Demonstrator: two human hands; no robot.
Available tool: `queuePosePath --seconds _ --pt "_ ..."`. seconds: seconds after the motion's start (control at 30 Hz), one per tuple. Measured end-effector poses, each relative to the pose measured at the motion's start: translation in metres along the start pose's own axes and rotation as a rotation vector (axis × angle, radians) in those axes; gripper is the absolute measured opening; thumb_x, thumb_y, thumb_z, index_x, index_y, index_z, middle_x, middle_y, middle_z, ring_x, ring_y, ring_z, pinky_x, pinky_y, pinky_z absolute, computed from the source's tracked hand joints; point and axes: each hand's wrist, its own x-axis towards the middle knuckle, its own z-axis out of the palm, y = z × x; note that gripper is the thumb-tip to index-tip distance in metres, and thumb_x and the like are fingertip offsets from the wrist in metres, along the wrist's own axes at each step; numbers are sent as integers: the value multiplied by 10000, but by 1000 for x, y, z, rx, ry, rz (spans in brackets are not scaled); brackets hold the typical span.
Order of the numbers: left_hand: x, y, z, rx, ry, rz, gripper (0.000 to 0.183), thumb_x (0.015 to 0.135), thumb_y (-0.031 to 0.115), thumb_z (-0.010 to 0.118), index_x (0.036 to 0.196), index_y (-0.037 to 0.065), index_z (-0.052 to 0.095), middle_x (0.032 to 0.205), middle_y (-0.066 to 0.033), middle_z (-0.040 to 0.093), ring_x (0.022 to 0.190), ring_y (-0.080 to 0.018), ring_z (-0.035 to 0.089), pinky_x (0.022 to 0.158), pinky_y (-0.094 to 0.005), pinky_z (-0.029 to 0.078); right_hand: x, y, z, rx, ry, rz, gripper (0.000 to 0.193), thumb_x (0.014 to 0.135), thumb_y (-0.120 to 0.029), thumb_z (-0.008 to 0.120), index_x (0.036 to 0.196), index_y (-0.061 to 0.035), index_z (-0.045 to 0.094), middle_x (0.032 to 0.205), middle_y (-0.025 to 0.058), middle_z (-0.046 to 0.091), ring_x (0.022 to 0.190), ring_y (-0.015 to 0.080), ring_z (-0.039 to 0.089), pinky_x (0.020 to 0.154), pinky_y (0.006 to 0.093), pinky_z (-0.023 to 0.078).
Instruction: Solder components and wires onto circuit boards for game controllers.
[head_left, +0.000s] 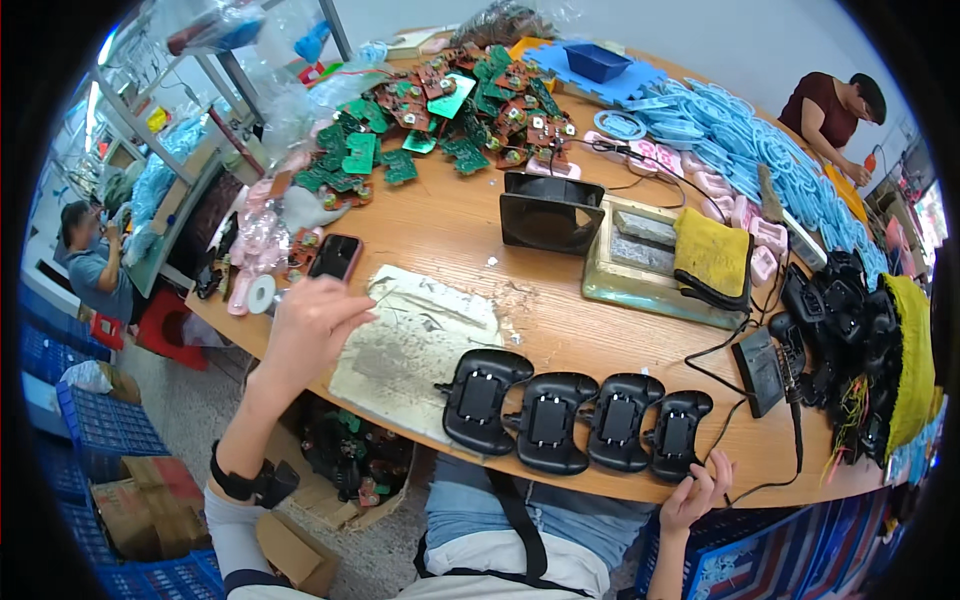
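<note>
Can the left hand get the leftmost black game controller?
Probably yes: the left hand is nearby, and only the flat, pale board seems to lie between it and the leftmost game controller.

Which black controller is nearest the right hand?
The rightmost controller of the four; the right hand is at its lower edge, the others lie farther left.

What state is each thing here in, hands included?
Left hand: raised, fingertips pinched
Right hand: fingers loosely bent
Four black controllers: lying in a row
Phone: screen dark
Yellow cloth: folded
Circuit boards: heaped
Black square unit: standing upright
Light-blue plastic parts: piled
Blue tray: open side up
</note>
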Motion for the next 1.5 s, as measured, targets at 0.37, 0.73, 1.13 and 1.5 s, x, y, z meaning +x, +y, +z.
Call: queuePosePath --seconds 0.37,0.73,1.13,1.5 --pt "-120 65 -36 -832 258 -998 114 883 71 503 881 -16 578 654 -34 565 497 -33 426 436 -168 295 4 -7 -38 246 196 182 131 788 47 494 903 -13 510 920 127 553 829 227 547 762 296 431" --pt "-79 112 19 -1056 233 -1013 74 886 53 499 904 -13 528 719 -55 598 587 -59 460 537 -172 336 52 82 -64 1654 501 1211 323 905 -281 505 1136 -65 440 783 16 491 670 80 477 584 175 414" --pt "-74 108 38 -1076 166 -1079 62 876 27 494 880 -22 533 716 -59 594 595 -68 467 564 -187 364 71 149 -10 1708 525 1116 274 883 -363 528 832 -101 462 672 -22 417 534 58 361 450 172 297" --pt "-64 105 62 -902 59 -1024 53 841 23 534 838 -26 552 797 -45 588 718 -76 524 632 -202 412 55 113 -89 554 855 996 78 897 -211 481 880 -138 504 612 -74 334 471 -9 293 374 148 203"
